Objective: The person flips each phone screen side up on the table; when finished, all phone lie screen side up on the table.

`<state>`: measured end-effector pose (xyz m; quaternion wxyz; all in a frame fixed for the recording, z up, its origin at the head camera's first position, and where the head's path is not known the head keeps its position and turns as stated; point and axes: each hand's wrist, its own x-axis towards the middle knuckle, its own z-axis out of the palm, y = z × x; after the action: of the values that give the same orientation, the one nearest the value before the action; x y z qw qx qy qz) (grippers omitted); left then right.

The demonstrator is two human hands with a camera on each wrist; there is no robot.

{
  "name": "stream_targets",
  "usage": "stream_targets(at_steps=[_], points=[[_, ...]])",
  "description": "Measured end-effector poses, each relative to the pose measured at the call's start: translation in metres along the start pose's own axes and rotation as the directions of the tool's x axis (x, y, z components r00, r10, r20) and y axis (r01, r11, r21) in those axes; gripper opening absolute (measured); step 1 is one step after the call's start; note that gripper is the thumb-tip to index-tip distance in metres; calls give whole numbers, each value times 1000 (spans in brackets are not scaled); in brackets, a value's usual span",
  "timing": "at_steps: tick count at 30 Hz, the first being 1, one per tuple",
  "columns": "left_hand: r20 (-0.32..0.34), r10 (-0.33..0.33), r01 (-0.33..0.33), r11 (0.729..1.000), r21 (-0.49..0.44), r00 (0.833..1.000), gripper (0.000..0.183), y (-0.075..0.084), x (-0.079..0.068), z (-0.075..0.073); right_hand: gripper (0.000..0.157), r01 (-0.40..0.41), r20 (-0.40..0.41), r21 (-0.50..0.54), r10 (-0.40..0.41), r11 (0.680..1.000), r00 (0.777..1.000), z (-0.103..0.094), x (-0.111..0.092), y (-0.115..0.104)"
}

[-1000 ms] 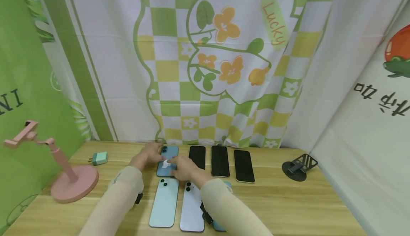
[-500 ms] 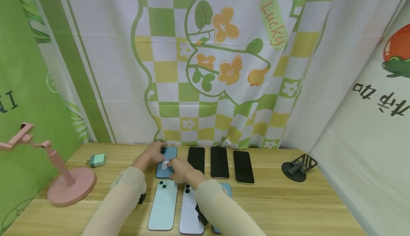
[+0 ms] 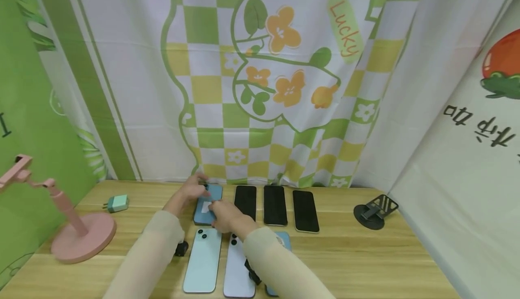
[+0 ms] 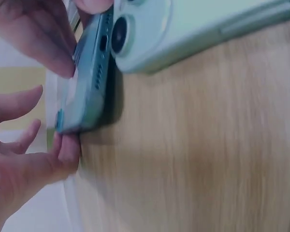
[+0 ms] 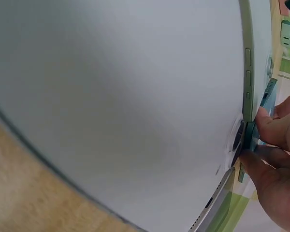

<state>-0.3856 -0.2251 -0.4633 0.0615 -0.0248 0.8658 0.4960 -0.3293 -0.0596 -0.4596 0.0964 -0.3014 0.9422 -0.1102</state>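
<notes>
A blue phone (image 3: 214,193) lies camera side up at the back left of the desk, a white patch (image 3: 206,207) on its back. My left hand (image 3: 191,190) holds its left edge; in the left wrist view those fingers (image 4: 67,152) touch its side while another digit stays raised. My right hand (image 3: 229,214) grips the lower right part, one finger beside the white patch. Shadow shows under the lower end of the phone in the left wrist view. Nearest the hands lie a mint phone (image 3: 203,263) and a lilac phone (image 3: 239,274), both backs up.
Three phones with dark screens lie right of the hands, among them a black phone (image 3: 275,205). Another blue phone (image 3: 284,240) is partly under my right sleeve. A pink stand (image 3: 83,236) and a plug adapter (image 3: 118,203) stand left, a black stand (image 3: 373,213) right.
The view has shifted slightly. My right finger has moved a little on the blue phone and the white patch shows a plainer outline. Both hands stay at the same phone.
</notes>
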Motion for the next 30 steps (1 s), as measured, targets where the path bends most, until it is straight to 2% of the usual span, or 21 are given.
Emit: stream_targets(at_steps=[3,7,12,15,22,27,30], points=[[-10,16,-16,1000,-11,1000,68,-2,0,-5,53,-5,2,8,5,1000,1000,-3,-2,-1],[-45,53,-51,997,54,998,74,-6,-3,-9,54,3,13,32,-3,999,1000,-5,-4,-1],[-78,1,2,999,49,997,66,-4,-8,-14,54,-11,16,58,11,998,1000,-7,-6,-2],[-64,-40,43,998,41,997,58,-1,-11,-16,55,-23,13,75,22,997,1000,-7,-7,-2],[49,-37,32,995,98,998,59,4,-17,-18,56,-29,18,72,28,997,999,-5,-8,-2],[49,-34,27,989,145,998,59,11,-20,-19,56,1,24,93,-3,996,1000,-7,-7,4],[32,-39,33,985,170,999,60,17,-19,-20,57,27,22,202,-32,979,999,-13,-5,13]])
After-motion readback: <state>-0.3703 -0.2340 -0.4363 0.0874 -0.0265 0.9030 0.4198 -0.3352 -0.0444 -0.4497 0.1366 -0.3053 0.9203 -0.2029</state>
